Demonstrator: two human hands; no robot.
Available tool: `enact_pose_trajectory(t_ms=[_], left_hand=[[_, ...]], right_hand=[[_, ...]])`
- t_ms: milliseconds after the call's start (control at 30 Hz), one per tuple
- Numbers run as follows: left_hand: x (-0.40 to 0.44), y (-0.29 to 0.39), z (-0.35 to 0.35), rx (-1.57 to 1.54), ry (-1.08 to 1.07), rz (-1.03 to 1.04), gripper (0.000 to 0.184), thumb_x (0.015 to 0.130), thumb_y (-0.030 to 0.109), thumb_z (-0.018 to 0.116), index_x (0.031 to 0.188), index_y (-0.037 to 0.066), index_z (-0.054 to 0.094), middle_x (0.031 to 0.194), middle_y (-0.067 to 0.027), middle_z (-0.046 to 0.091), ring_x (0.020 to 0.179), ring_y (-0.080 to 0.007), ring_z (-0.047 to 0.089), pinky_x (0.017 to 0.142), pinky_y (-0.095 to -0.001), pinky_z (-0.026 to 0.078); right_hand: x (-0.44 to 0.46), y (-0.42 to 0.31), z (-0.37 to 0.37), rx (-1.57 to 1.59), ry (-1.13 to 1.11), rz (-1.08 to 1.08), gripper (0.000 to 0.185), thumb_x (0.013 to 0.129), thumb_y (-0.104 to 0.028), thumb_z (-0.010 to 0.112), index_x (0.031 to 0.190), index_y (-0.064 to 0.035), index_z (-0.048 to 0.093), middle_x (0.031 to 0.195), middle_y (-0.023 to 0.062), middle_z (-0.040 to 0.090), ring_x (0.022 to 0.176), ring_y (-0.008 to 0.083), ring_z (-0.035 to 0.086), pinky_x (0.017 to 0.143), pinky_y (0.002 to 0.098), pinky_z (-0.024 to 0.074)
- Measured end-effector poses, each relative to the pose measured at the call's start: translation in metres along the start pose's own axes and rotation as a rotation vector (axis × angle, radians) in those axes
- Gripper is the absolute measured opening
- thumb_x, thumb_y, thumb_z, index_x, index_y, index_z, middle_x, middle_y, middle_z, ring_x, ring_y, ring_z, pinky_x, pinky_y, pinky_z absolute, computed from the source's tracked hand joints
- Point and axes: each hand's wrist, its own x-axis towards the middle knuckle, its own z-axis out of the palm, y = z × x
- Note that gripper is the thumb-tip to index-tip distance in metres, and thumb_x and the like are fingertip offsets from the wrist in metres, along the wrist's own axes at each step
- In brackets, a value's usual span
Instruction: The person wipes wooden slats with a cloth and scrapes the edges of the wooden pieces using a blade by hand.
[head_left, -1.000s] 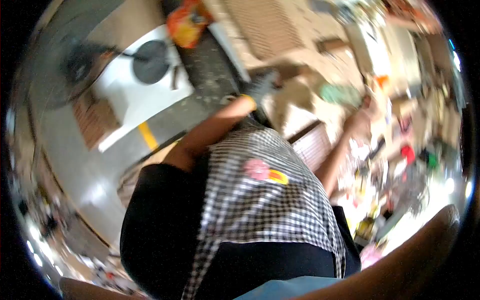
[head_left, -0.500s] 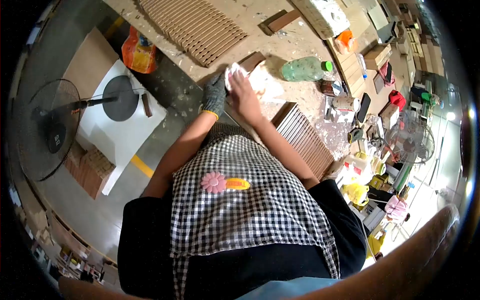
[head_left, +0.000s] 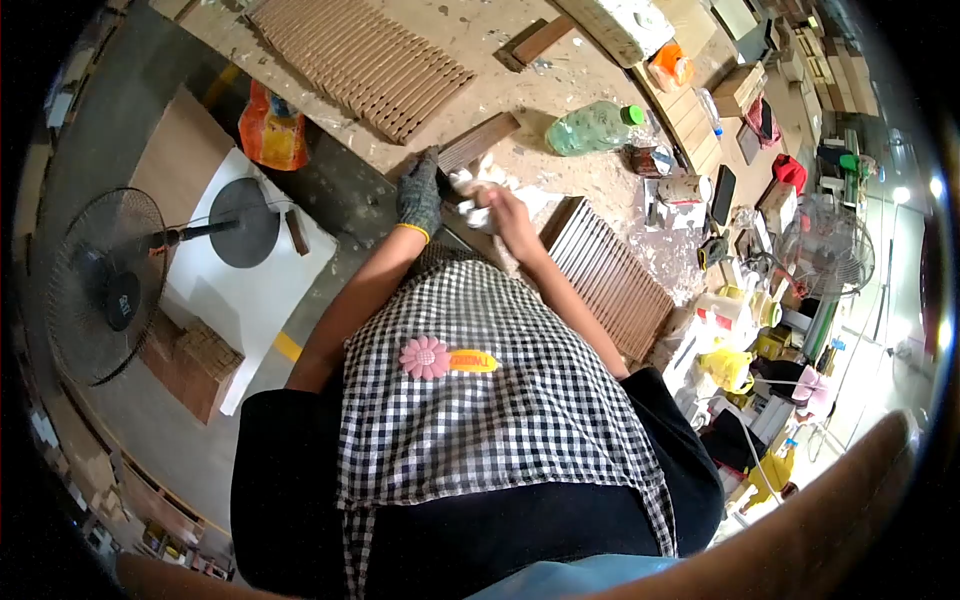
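Note:
My left hand, in a grey knitted glove with a yellow cuff, is closed on the near end of a brown wooden strip at the workbench's edge. My bare right hand is closed on a crumpled white cloth, just beside the strip. The fingertips of both hands are partly hidden. Close to my right forearm lies a stack of brown wooden slats. Beyond my left hand, more notched wooden strips lie in a row.
On the paint-spotted workbench lie a green-capped plastic bottle, an open tin and a dark phone-like object. Left of the bench stand a fan, a white board and an orange bag.
My right hand has drawn back toward me and to the right with the cloth, uncovering more of the wooden strip. The view has shifted slightly.

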Motion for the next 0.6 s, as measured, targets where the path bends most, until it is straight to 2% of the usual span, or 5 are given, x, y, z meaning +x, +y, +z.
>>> enact_pose_trajectory(t_ms=[100,200,433,533,600], left_hand=[[-0.008,0.014,0.005,0.03,-0.056,0.029,0.036,0.085,0.014,0.065,0.118,0.001,0.06,0.106,-0.0079,0.064,0.097,-0.018,0.058,0.082,-0.0302,0.047],[-0.022,0.031,0.007,-0.113,-0.241,0.104,0.036,0.081,0.006,0.066,0.115,-0.002,0.059,0.103,-0.009,0.063,0.09,-0.0179,0.058,0.08,-0.0306,0.048],[-0.029,0.036,-0.012,0.677,-0.328,0.434,0.029,0.088,0.011,0.061,0.113,-0.002,0.058,0.102,-0.0066,0.062,0.09,-0.0166,0.057,0.079,-0.03,0.047],[0.012,-0.015,-0.012,-0.282,-0.322,-0.047,0.03,0.094,0.022,0.055,0.113,-0.001,0.059,0.102,-0.0063,0.063,0.089,-0.0183,0.058,0.08,-0.0308,0.048],[-0.005,0.023,-0.007,0.467,-0.304,0.169,0.029,0.094,0.017,0.053,0.114,-0.003,0.057,0.105,-0.0113,0.062,0.096,-0.022,0.059,0.076,-0.0323,0.052]], right_hand=[[-0.008,0.015,-0.033,0.789,0.186,0.279,0.052,0.098,-0.047,0.036,0.123,-0.0034,0.05,0.103,0.0121,0.062,0.089,0.0243,0.063,0.077,0.0398,0.0553],[-0.009,0.019,-0.069,1.538,0.02,-0.15,0.053,0.099,-0.044,0.034,0.13,-0.0022,0.045,0.12,0.0162,0.057,0.106,0.0293,0.059,0.089,0.043,0.0517],[0.01,-0.013,-0.051,0.379,0.727,-0.188,0.03,0.093,-0.025,0.058,0.116,-0.0058,0.055,0.087,0.0078,0.065,0.069,0.0128,0.065,0.057,0.0213,0.0526],[0.02,-0.006,0.004,-0.146,0.209,-0.343,0.042,0.09,-0.009,0.056,0.131,-0.008,0.049,0.127,0.015,0.057,0.122,0.0282,0.051,0.1,0.0439,0.041],[0.026,0.018,0.022,-0.815,0.305,-0.561,0.043,0.096,-0.02,0.047,0.137,-0.0103,0.042,0.136,0.0117,0.049,0.126,0.0285,0.046,0.107,0.0416,0.0359]])
